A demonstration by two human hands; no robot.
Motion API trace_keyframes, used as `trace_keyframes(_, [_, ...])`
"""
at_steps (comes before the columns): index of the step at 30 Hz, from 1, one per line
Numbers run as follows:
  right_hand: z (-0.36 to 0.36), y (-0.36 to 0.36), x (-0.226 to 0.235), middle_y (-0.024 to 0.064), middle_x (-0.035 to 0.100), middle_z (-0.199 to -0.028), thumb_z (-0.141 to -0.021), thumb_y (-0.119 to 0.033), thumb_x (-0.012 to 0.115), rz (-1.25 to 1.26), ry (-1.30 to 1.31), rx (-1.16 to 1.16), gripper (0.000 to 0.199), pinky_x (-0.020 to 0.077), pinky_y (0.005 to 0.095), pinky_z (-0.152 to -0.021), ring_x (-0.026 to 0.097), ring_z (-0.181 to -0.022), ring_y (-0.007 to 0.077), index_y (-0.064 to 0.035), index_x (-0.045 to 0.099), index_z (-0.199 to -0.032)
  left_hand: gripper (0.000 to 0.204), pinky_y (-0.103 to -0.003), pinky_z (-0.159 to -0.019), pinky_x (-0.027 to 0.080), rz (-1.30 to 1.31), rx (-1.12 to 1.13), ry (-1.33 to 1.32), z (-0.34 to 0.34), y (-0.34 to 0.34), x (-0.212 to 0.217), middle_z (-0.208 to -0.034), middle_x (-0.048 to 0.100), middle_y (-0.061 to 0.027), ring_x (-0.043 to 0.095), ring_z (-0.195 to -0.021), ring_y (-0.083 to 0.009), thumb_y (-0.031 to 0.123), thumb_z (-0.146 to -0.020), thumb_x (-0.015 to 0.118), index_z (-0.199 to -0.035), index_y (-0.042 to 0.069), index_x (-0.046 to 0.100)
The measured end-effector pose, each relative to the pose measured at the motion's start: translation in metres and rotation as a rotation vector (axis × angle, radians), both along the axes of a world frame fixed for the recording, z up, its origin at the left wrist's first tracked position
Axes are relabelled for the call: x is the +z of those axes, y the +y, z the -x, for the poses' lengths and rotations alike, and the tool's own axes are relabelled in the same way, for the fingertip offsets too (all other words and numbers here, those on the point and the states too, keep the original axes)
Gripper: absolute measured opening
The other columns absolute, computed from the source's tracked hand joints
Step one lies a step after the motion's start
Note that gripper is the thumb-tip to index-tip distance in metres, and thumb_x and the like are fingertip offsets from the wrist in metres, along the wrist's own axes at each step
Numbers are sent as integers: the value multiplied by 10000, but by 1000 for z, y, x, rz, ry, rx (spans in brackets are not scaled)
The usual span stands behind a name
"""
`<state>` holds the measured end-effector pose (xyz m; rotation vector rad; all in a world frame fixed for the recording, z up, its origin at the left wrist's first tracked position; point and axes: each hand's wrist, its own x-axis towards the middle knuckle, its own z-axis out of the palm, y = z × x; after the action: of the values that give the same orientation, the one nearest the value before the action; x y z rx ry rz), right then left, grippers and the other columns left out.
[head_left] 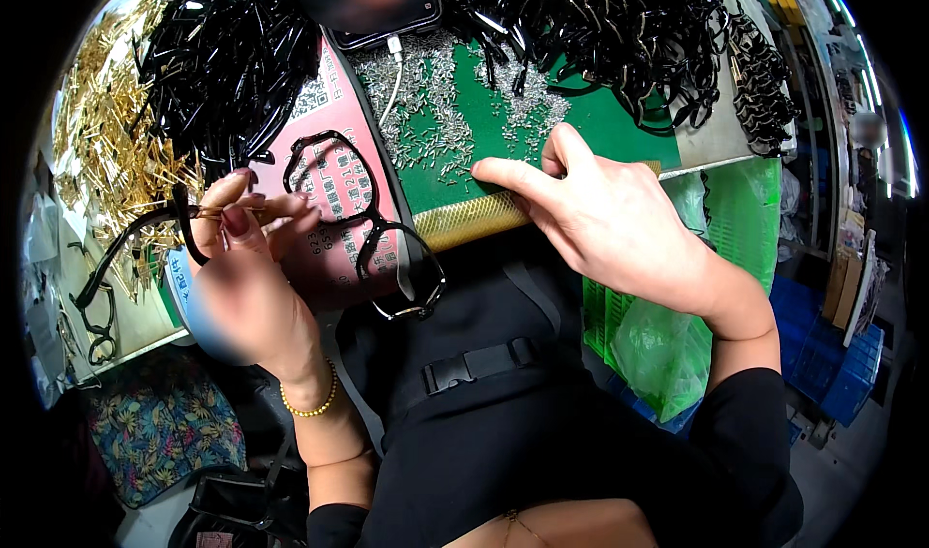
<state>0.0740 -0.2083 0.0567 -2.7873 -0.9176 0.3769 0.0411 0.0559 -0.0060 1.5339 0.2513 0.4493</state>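
Observation:
My left hand [256, 292] is closed around a pair of black glasses, with its fingers near a hinge. The front of the glasses frame [375, 217] hangs to the right of the fingers, over a pink printed sheet. A dark temple [131, 236] sticks out to the left of them. My right hand [619, 214] is at the near edge of a green mat [600, 122], its fingers curled and one fingertip at loose silvery screws [426, 147]. Anything between those fingers is hidden or too small to make out.
Black glasses parts [218, 55] lie heaped at the back left, more black frames [629, 30] at the back right. Gold-coloured parts [102, 113] cover the far left. A phone [387, 6] with a white cable stands behind the screws. A green crate [745, 219] sits below right.

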Motion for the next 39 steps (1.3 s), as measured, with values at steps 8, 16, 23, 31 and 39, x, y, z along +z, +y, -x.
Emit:
trace_keyframes(8, [1,7,2,164,529,-917,-909,-93,613,99,-30,25,565,521,384,-496,646,-611,269,-267,527,-1440,218,-232,-606,576,61,-98,29,-27,4,6,-1033,668,-131,705,-712,-155,84,-1062,519,-1243,-38,535])
trace_keyframes(16, [-2,0,2,139,508,-932,-932,-110,600,-36,77,6,610,546,427,-551,620,-619,304,-348,482,-1480,149,-182,-590,557,-61,-416,282,-5,3,8,-1027,679,-89,695,-750,-101,75,-1056,523,-1193,17,534])
trace_keyframes(23, [-6,2,6,137,532,-927,-913,-104,614,76,37,39,552,528,399,-525,669,-684,284,-288,535,-1428,146,-171,-597,550,-4,-401,302,-5,0,10,-1048,686,-84,686,-763,-90,60,-1057,513,-1197,28,541])
trace_keyframes(31, [-6,-3,0,136,530,-919,-901,-99,618,35,-7,57,487,512,368,-504,663,-655,258,-245,589,-1364,165,-162,-594,529,-16,-348,242,-7,-2,5,-1051,698,-91,681,-746,-75,47,-1049,530,-1206,7,560])
trace_keyframes(39, [-7,2,1,139,534,-925,-858,-82,623,82,1,90,581,505,371,-497,653,-619,253,-260,567,-1409,171,-165,-581,535,-35,-352,223,-6,-2,3,-1065,693,-114,678,-739,-85,58,-1060,507,-1223,15,539])
